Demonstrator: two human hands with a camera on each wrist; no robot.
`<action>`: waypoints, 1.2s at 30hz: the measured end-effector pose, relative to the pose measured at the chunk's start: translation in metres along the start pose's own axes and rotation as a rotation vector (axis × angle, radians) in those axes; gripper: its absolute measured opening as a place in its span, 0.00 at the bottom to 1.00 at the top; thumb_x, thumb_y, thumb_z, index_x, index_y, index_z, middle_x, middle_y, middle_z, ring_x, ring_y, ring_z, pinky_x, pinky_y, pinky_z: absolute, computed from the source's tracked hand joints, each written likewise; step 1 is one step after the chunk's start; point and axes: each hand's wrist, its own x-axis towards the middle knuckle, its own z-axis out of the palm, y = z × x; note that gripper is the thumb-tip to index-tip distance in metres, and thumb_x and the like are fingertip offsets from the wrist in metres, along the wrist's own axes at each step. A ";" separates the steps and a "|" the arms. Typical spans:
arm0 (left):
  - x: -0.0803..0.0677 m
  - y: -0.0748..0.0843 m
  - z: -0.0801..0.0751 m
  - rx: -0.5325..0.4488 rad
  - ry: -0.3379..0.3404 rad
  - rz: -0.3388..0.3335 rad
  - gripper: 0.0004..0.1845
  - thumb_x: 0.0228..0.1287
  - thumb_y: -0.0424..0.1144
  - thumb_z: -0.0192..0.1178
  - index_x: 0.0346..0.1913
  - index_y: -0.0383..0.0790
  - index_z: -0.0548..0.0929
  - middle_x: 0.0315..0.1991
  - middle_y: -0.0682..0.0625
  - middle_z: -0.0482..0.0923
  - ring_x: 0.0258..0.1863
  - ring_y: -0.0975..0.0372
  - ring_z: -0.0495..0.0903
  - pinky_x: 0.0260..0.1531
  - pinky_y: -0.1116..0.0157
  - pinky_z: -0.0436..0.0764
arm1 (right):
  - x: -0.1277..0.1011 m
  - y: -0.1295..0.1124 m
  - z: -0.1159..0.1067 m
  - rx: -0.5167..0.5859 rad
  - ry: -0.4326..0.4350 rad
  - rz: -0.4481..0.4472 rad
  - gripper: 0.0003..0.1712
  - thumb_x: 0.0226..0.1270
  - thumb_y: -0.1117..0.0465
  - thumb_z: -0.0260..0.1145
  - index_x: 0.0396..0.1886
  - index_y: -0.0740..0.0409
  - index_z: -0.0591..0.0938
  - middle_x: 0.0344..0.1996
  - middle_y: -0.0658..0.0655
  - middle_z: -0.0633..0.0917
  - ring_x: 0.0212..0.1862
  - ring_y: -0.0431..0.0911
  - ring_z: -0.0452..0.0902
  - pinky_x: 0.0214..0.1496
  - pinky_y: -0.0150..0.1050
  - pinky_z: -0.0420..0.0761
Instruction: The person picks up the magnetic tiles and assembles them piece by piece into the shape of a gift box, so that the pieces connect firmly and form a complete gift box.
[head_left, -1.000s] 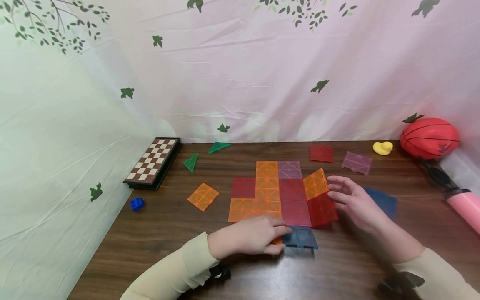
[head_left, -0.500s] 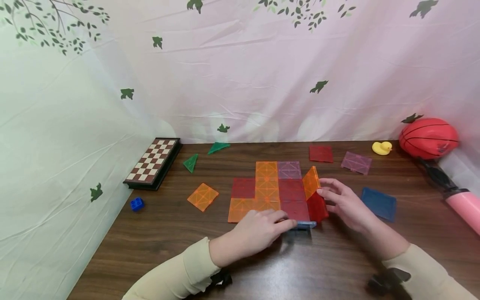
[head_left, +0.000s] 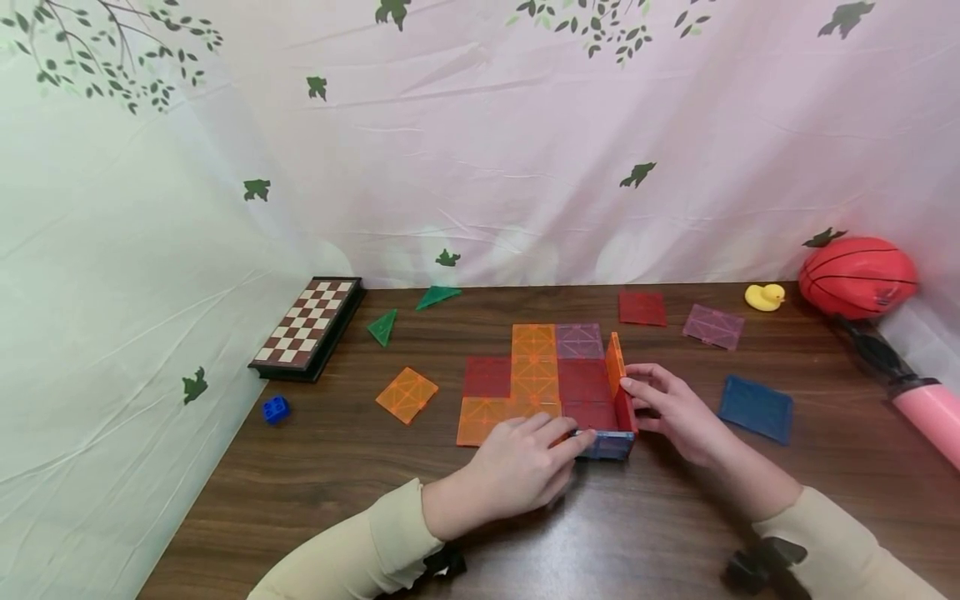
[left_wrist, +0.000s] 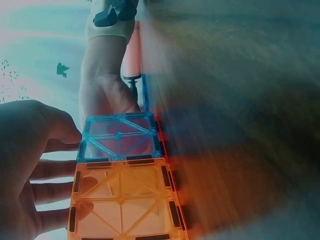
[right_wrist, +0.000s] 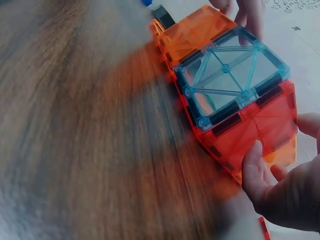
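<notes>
A flat patch of orange, red and purple magnetic tiles [head_left: 534,375] lies mid-table. Along its right edge an orange tile [head_left: 615,357] and a red tile [head_left: 625,410] stand upright; my right hand [head_left: 667,408] presses on their outer faces, thumb on the red tile [right_wrist: 260,125]. At the front edge a blue tile [head_left: 609,446] is tipped up, joined to an orange tile [left_wrist: 122,200]. My left hand [head_left: 517,462] rests straight fingers behind both. The blue tile [right_wrist: 230,75] meets the red one at the corner.
On the wooden table [head_left: 337,500] lie a chessboard [head_left: 307,325], a blue brick [head_left: 275,408], two green triangles [head_left: 382,325], and loose orange [head_left: 406,393], red [head_left: 642,307], purple [head_left: 713,325] and blue [head_left: 756,408] tiles. A duck [head_left: 764,296], basketball [head_left: 857,277] and pink pump [head_left: 926,408] sit right.
The right hand has tipped the orange and red tiles from slanted to upright. The left hand has moved forward and raised the blue tile from flat until it meets the red one.
</notes>
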 end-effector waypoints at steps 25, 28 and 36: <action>-0.049 -0.099 -0.009 -1.155 0.047 -1.171 0.26 0.77 0.42 0.54 0.72 0.36 0.69 0.72 0.35 0.66 0.70 0.44 0.66 0.67 0.41 0.65 | -0.006 0.001 0.000 -0.027 -0.042 -0.025 0.41 0.84 0.46 0.50 0.81 0.65 0.49 0.77 0.72 0.54 0.74 0.68 0.54 0.58 0.40 0.80; -0.059 -0.102 0.000 -1.320 -0.001 -1.220 0.29 0.78 0.42 0.51 0.75 0.31 0.64 0.74 0.33 0.61 0.74 0.44 0.59 0.71 0.41 0.59 | -0.006 0.000 0.000 -0.035 -0.047 -0.030 0.41 0.84 0.46 0.50 0.81 0.65 0.49 0.76 0.72 0.55 0.72 0.66 0.58 0.58 0.39 0.80; -0.061 -0.096 0.006 -1.492 0.040 -1.196 0.28 0.78 0.40 0.49 0.74 0.30 0.63 0.76 0.34 0.55 0.74 0.42 0.56 0.71 0.39 0.57 | -0.004 0.000 0.000 -0.041 -0.056 -0.035 0.41 0.84 0.46 0.50 0.81 0.65 0.49 0.76 0.72 0.56 0.69 0.61 0.62 0.58 0.39 0.80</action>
